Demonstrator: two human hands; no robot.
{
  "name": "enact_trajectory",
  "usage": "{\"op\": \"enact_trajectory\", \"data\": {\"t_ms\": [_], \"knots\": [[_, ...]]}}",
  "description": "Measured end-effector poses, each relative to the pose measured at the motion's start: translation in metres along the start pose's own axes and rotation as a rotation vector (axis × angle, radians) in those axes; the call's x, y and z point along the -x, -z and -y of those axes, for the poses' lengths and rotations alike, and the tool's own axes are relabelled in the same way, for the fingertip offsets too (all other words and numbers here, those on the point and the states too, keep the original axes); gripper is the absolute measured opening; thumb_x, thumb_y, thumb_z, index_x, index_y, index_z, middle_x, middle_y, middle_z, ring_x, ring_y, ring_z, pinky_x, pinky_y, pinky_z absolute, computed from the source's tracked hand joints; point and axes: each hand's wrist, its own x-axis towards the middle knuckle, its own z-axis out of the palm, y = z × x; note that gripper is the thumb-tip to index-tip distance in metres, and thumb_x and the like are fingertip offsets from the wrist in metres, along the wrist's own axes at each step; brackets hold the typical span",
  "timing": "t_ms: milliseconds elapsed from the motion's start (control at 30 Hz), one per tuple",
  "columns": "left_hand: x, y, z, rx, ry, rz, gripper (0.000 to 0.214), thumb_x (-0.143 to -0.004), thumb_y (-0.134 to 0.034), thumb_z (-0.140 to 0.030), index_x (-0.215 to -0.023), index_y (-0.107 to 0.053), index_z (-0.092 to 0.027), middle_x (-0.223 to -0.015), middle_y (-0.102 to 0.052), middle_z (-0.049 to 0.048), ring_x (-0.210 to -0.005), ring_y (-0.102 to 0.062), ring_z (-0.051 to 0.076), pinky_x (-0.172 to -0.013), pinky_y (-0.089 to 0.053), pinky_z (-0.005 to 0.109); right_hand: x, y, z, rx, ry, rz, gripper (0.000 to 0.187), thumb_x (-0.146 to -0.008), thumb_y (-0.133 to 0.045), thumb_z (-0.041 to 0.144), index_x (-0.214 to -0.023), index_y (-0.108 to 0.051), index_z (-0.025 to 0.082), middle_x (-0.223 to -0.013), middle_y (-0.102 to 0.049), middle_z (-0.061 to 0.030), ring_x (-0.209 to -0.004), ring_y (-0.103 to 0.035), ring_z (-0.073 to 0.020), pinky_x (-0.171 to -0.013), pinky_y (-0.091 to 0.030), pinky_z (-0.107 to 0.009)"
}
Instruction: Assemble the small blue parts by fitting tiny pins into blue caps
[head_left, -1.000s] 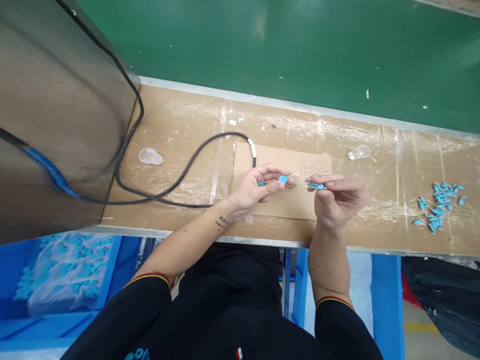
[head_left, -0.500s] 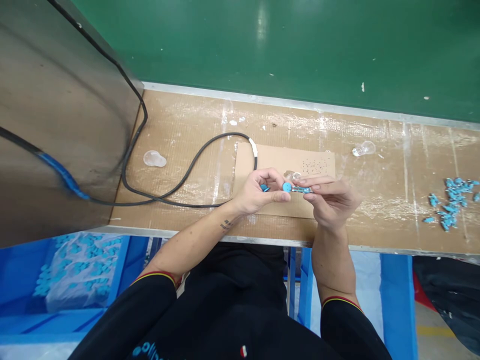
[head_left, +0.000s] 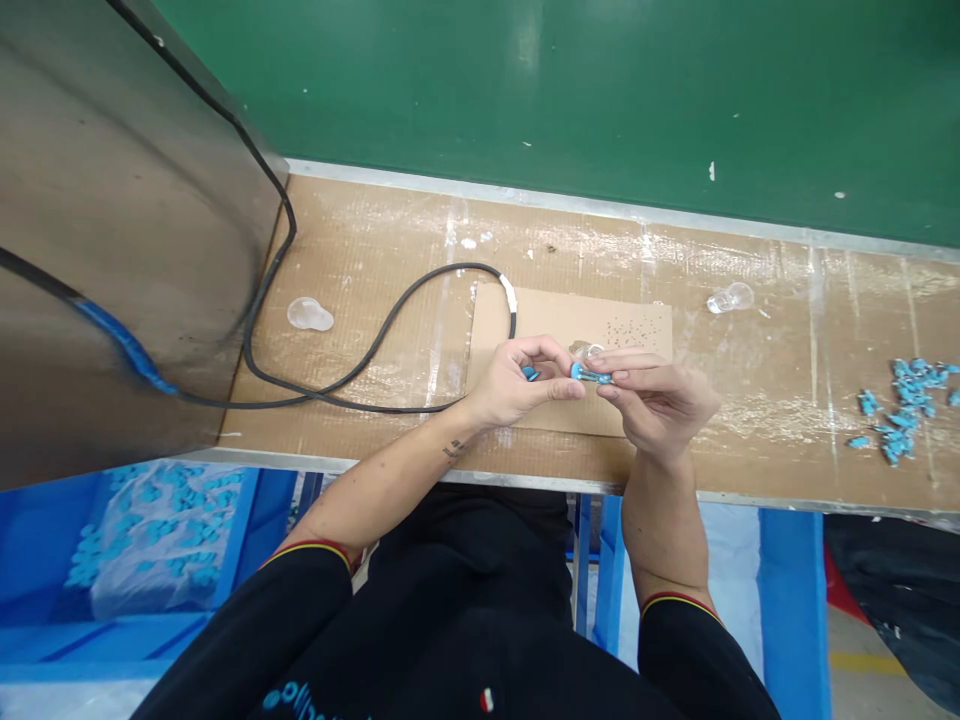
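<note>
A: Your left fingers point(head_left: 547, 348) are clamping a small round blue cap point(head_left: 576, 371) at their tips.

B: Yes, and another blue piece point(head_left: 530, 374) is sitting farther back, inside the curl of that same hand.

A: What are your right fingers point(head_left: 637, 377) doing?

B: They're pinching a slim clear-and-blue piece point(head_left: 597, 377), and its end is meeting the cap above the cardboard sheet point(head_left: 555, 310). Whether the two are locking together, I can't tell.

A: Just beyond them, a clear round object point(head_left: 589, 351) is lying partly hidden, and dark specks point(head_left: 637, 330) are dotting the sheet's far right part.

B: On your left, a black cable point(head_left: 390, 325) is looping across the desk point(head_left: 375, 225). One clear bulb-shaped piece point(head_left: 310, 314) is resting past it, and another one point(head_left: 735, 297) is lying to your right.

A: Farther right, a loose pile of blue pieces point(head_left: 907, 400) is spreading out. Below the desk, at your left, a blue crate point(head_left: 262, 530) is holding more.
</note>
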Motion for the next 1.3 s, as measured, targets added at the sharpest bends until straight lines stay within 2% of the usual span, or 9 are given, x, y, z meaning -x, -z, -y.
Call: {"op": "enact_trajectory", "data": {"t_ms": [100,200,500,600,767,833,1000,1133,1300], "knots": [[0.001,0.001,0.001,-0.083,-0.037,-0.032,0.053,-0.052,-0.103,-0.051,-0.067,-0.066,-0.016,-0.075,-0.07,0.0004,-0.055,-0.048,0.004,-0.053,-0.039,0.022,0.0,0.001,0.0,-0.027,-0.007,0.023,0.015,-0.086,-0.086,0.022,-0.094,-0.075,0.03,-0.092,-0.084,0.0,-0.081,-0.082,-0.0228,-0.074,-0.072,-0.041],[0.002,0.001,0.001,-0.139,-0.065,-0.044,0.053,-0.055,-0.101,-0.053,-0.066,-0.065,-0.016,-0.077,-0.072,0.0007,-0.051,-0.04,0.003,-0.048,-0.032,0.022,-0.001,0.001,-0.001,-0.065,-0.028,0.028,0.016,-0.086,-0.085,0.02,-0.095,-0.075,0.029,-0.093,-0.084,-0.0005,-0.082,-0.083,-0.023,-0.077,-0.072,-0.042],[0.004,-0.002,0.001,-0.109,-0.119,-0.016,0.053,-0.058,-0.1,-0.054,-0.067,-0.063,-0.017,-0.08,-0.074,0.0027,-0.056,-0.052,0.006,-0.055,-0.047,0.024,-0.003,-0.001,-0.002,-0.128,-0.021,0.039,0.011,-0.088,-0.084,0.024,-0.09,-0.075,0.029,-0.092,-0.084,-0.0006,-0.084,-0.082,-0.0223,-0.077,-0.073,-0.042],[0.004,-0.001,0.003,-0.118,-0.11,-0.029,0.051,-0.059,-0.1,-0.054,-0.069,-0.065,-0.017,-0.084,-0.077,0.0045,-0.054,-0.049,0.005,-0.051,-0.043,0.023,-0.002,-0.002,-0.002,-0.071,0.009,0.023,0.01,-0.088,-0.084,0.025,-0.088,-0.074,0.03,-0.09,-0.084,-0.0003,-0.084,-0.082,-0.023,-0.074,-0.072,-0.043],[0.003,0.0,0.004,-0.151,-0.096,-0.087,0.049,-0.06,-0.099,-0.053,-0.071,-0.068,-0.018,-0.091,-0.079,0.0059,-0.047,-0.033,0.001,-0.044,-0.026,0.023,-0.002,-0.001,-0.003,0.06,0.09,-0.011,0.013,-0.087,-0.083,0.021,-0.088,-0.076,0.032,-0.089,-0.084,0.0007,-0.078,-0.081,-0.0228,-0.064,-0.069,-0.039],[0.004,0.0,0.004,-0.172,-0.092,-0.103,0.049,-0.062,-0.097,-0.056,-0.073,-0.07,-0.018,-0.091,-0.079,0.0059,-0.047,-0.033,0.001,-0.044,-0.025,0.024,-0.002,-0.001,-0.003,0.091,0.106,-0.006,0.015,-0.087,-0.083,0.02,-0.089,-0.077,0.033,-0.092,-0.085,0.0009,-0.076,-0.081,-0.0222,-0.061,-0.069,-0.038],[0.009,0.0,0.0,-0.303,-0.16,-0.132,0.038,-0.078,-0.087,-0.054,-0.081,-0.073,-0.019,-0.08,-0.076,0.0041,-0.045,-0.032,0.003,-0.044,-0.022,0.026,-0.004,0.0,-0.002,0.058,0.163,0.032,0.027,-0.085,-0.084,0.014,-0.103,-0.08,0.034,-0.097,-0.084,0.0,-0.081,-0.082,-0.0208,-0.069,-0.07,-0.036],[0.011,-0.002,-0.005,-0.468,-0.31,-0.181,0.021,-0.086,-0.079,-0.041,-0.081,-0.076,-0.021,-0.08,-0.078,0.0045,-0.046,-0.037,0.006,-0.047,-0.032,0.026,-0.006,-0.001,-0.001,0.05,0.196,0.077,0.037,-0.086,-0.081,0.009,-0.112,-0.08,0.034,-0.099,-0.083,-0.0013,-0.084,-0.08,-0.0194,-0.072,-0.07,-0.035],[0.01,-0.003,-0.004,-0.586,-0.437,-0.232,0.013,-0.084,-0.079,-0.035,-0.079,-0.078,-0.023,-0.086,-0.082,0.008,-0.062,-0.063,0.014,-0.059,-0.05,0.029,-0.008,-0.002,0.0,0.073,0.245,0.118,0.037,-0.086,-0.08,0.008,-0.114,-0.079,0.031,-0.096,-0.082,-0.002,-0.082,-0.08,-0.0189,-0.071,-0.07,-0.034]]}}
